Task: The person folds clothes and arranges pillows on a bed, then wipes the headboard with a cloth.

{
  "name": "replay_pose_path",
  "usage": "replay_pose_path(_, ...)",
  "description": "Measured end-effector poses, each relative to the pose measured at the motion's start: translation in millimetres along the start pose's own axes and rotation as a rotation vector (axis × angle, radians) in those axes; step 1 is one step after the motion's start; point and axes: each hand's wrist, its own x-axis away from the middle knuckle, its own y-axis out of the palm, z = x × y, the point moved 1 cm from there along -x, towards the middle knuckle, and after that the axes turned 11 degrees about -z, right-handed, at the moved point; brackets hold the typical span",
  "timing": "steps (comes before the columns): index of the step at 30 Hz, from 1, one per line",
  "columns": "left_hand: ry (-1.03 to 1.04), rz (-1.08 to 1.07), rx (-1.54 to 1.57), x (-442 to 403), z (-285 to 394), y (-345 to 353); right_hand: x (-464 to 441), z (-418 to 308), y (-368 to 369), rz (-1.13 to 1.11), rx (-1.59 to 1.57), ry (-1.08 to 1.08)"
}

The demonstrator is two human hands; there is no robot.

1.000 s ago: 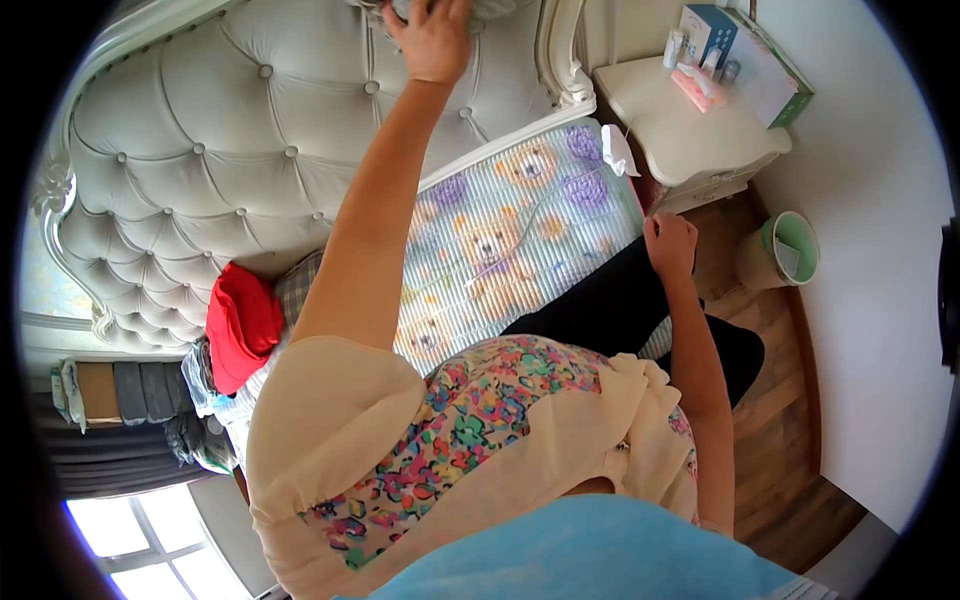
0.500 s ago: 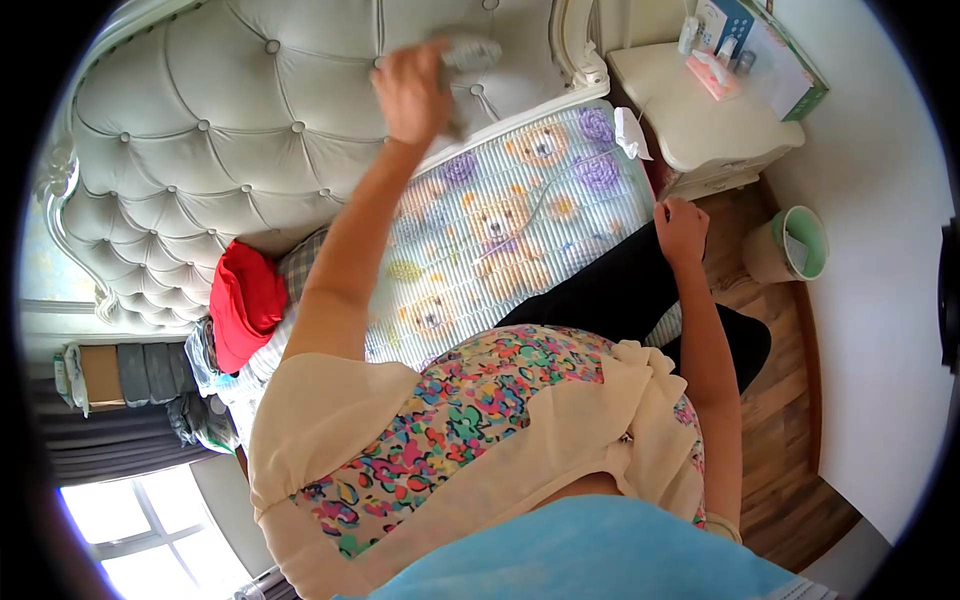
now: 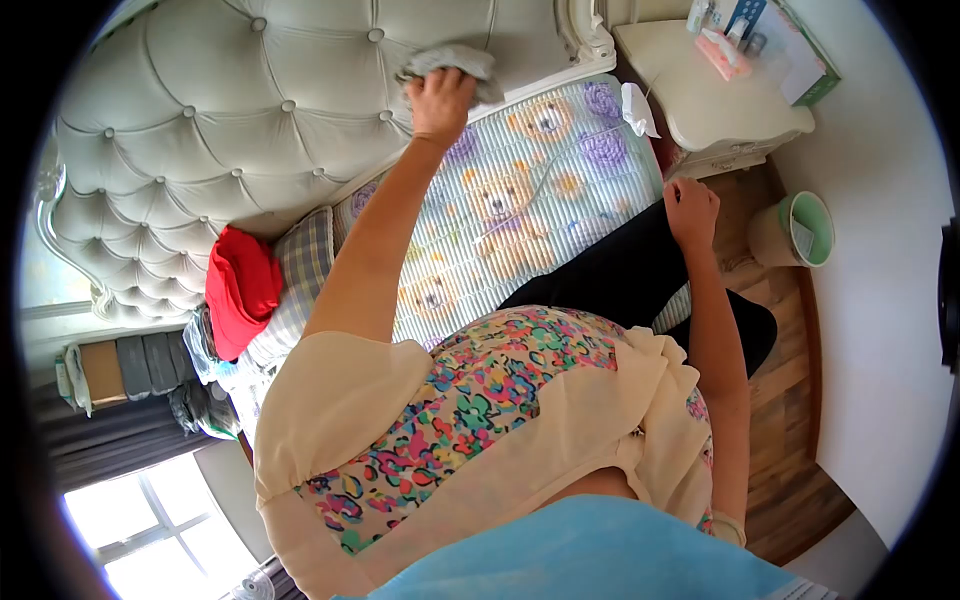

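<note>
My left hand is closed over a crumpled grey cloth. The cloth lies against the lower part of the tufted cream headboard, just above the mattress edge. Beside the bed's right edge, my right hand has its fingers curled, and nothing shows in them. It is at the end of my black-trousered leg; whether it touches the leg I cannot tell. Below the left hand spreads a quilted bed mat printed with bears and purple flowers.
A cream nightstand on the right bears a pink tissue pack and small bottles. Near it stands a waste bin on the wooden floor. Red fabric and a checked pillow lie at left. A white tissue hangs at the mat's corner.
My left hand has moved right and slightly down along the headboard with the cloth, which now looks bunched under the fingers. My right hand has risen slightly. The view has shifted a little.
</note>
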Motion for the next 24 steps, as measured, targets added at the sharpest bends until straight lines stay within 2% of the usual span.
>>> replay_pose_path(1, 0.095, -0.088, 0.041, 12, 2, 3, 1, 0, -1, -0.008, 0.001, -0.010)
replay_pose_path(3, 0.096, -0.109, 0.041, 19, 1, 0, -1, 0, -1, -0.053, -0.006, 0.014)
replay_pose_path(5, -0.062, 0.024, 0.192, 1, -6, -29, -1, 1, 1, -0.038, -0.013, 0.005)
replay_pose_path(8, -0.233, 0.248, 0.163, -49, -33, -91, -1, 1, 2, -0.020, -0.015, -0.001)
replay_pose_path(9, -0.346, 0.263, 0.131, -66, -41, -113, -2, 1, 2, -0.014, -0.008, -0.004)
replay_pose_path(10, -0.273, 0.407, 0.246, -78, -32, -137, -4, -1, 0, -0.014, -0.010, -0.002)
replay_pose_path(11, -0.270, 0.403, 0.246, -88, -41, -134, -5, -2, -1, -0.038, -0.017, 0.022)
replay_pose_path(13, -0.413, 0.429, 0.183, -109, -63, -115, -4, -3, 0, -0.062, -0.023, 0.049)
replay_pose_path(14, -0.448, 0.366, 0.089, -107, -53, -102, -5, -1, 3, -0.045, -0.020, 0.034)
replay_pose_path(16, -0.426, 0.317, 0.118, -75, -45, -53, -6, 3, 3, -0.020, -0.016, 0.030)
replay_pose_path(18, -0.361, 0.148, 0.114, -33, -33, -24, -4, -1, -1, -0.011, -0.014, 0.025)
replay_pose_path(19, -0.312, 0.043, 0.090, -15, -27, -19, -4, -1, -4, -0.009, -0.015, 0.027)
replay_pose_path(20, -0.224, 0.041, 0.055, 0, -21, -16, -2, -2, -5, -0.026, -0.016, 0.020)
replay_pose_path(21, -0.227, 0.041, 0.050, 9, -21, -23, -1, -4, -7, -0.038, -0.018, 0.008)
replay_pose_path(23, -0.095, -0.083, 0.246, 13, -21, -32, -2, -3, -4, -0.003, -0.037, -0.004)
replay_pose_path(24, -0.185, -0.061, 0.266, 6, -24, -45, 1, -2, -4, 0.016, -0.057, -0.007)
